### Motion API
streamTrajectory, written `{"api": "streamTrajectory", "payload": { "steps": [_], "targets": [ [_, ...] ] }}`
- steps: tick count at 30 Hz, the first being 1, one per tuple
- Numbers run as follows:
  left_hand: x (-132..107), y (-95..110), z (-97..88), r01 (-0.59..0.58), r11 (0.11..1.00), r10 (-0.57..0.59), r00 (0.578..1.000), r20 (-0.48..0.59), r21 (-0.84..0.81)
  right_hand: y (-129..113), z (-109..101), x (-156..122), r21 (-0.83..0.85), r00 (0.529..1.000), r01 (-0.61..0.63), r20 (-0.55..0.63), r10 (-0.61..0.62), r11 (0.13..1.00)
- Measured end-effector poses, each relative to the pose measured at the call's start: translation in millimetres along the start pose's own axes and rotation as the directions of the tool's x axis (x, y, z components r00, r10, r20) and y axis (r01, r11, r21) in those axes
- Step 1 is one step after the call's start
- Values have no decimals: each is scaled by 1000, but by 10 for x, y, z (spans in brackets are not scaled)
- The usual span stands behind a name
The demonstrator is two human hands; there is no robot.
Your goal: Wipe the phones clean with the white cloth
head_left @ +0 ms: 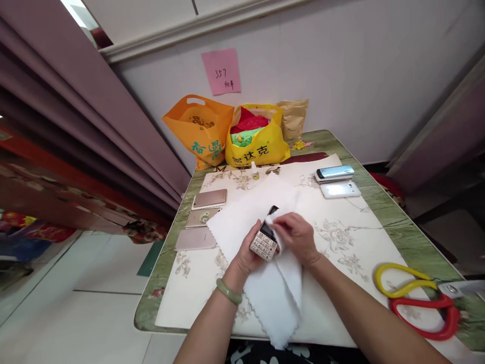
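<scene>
My left hand (246, 255), with a green bangle on its wrist, is closed around a gold keypad phone (265, 241) held above the table's middle. My right hand (297, 237) pinches a fold of a white cloth (273, 298) against the phone's dark screen. The cloth drapes under both hands and hangs over the table's front edge.
Three gold smartphones (209, 198) lie in a column at the left of the floral table mat (341, 237). Two light-coloured phones (335, 173) lie at the back right. Yellow and red scissors (417, 298) rest at the right. Orange and yellow bags (255, 146) and a small bottle (255, 172) stand by the wall.
</scene>
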State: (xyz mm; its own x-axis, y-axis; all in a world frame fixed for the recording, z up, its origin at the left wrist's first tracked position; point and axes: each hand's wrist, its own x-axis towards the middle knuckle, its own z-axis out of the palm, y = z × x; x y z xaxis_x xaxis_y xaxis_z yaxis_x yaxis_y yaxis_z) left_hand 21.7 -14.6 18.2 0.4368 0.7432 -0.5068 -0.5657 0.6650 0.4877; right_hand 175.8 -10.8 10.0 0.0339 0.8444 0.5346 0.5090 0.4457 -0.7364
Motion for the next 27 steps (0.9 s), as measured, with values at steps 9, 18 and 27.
{"api": "streamTrajectory", "payload": {
  "steps": [9,18,27],
  "targets": [
    [10,1,12,-102,993,100,994,-40,-51,-104,35,-74,46,985,115,127,-120,992],
    [28,6,-31,-9,997,10,1000,14,-73,-142,73,-116,2,998,48,45,-48,999],
    [34,17,-28,60,998,-59,998,32,-19,55,35,-10,-129,990,-106,-105,93,986]
  ]
}}
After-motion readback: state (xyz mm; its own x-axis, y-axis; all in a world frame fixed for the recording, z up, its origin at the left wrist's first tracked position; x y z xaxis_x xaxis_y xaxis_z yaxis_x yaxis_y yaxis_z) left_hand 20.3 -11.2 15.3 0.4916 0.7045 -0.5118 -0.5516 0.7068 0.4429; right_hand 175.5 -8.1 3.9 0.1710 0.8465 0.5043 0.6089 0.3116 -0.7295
